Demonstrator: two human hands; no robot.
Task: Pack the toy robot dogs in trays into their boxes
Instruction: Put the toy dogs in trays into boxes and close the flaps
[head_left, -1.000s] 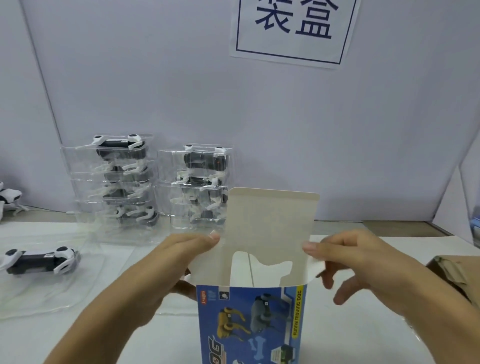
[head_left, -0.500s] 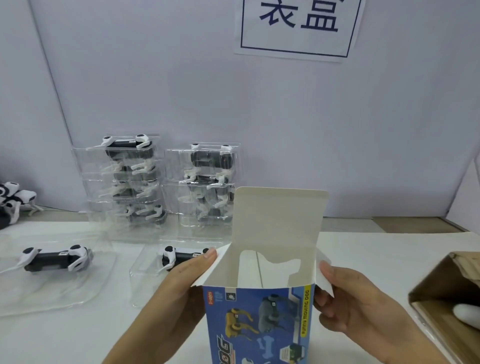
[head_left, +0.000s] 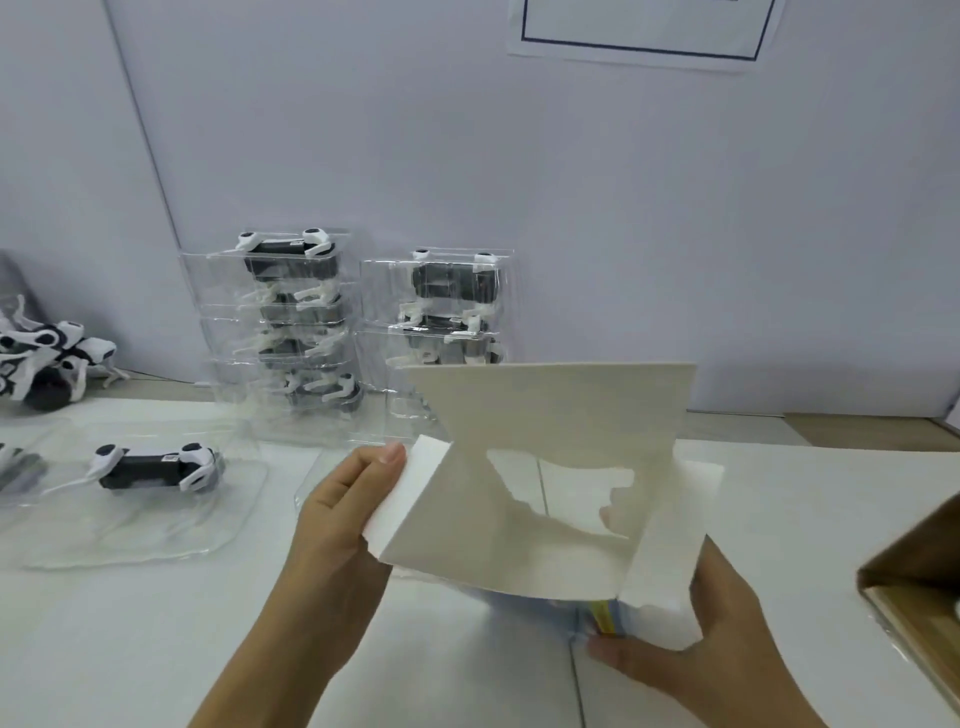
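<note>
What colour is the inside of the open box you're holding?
Plain off-white inside the box, seen in the head view; only a blurred strip of blue print shows on its outside.

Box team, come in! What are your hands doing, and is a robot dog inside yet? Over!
Left hand and right hand both grip the box, flaps open. No dog inside. Nearest trayed dog waits on the table, left. Nothing blocking.

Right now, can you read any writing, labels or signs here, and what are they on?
No text reads in this frame.
Wall sign: only its blue border shows; the characters are cut off.
Box: its printed side is a blur; nothing legible.
Toy dog in the tray: a small white sticker, too small to read.
</note>
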